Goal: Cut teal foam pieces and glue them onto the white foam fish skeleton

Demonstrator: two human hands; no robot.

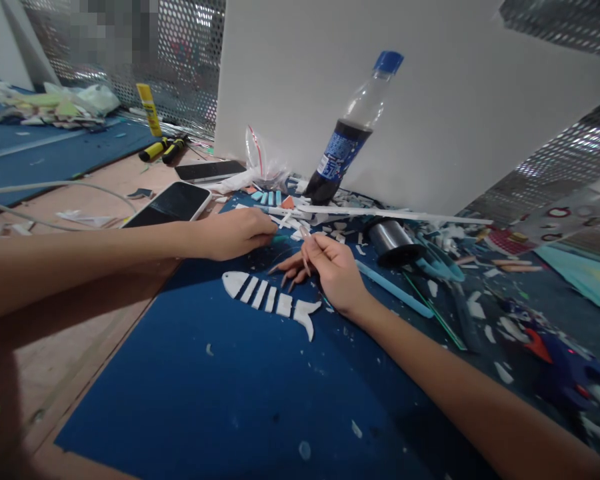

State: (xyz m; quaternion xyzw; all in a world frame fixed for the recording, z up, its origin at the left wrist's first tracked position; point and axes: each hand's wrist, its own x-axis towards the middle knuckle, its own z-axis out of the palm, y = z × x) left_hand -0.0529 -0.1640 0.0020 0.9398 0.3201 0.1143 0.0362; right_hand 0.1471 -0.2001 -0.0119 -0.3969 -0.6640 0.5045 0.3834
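While right hand (333, 270) pinches a thin white sliver (305, 235) | left hand (235, 233) curled, grip unclear | fishbone cutout (270, 300)

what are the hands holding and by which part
The right hand pinches a thin white strip in its fingers, just below its upper end. The left hand is closed; its contents cannot be told.

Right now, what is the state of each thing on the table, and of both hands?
left hand: fingers curled, resting on the blue mat.
right hand: pinching a thin white strip.
paper fish: flat on the mat, cut in pieces.
bottle: capped, partly full of dark drink.
phone: face up, screen dark.
metal cup: lying on its side.
glue stick: upright.
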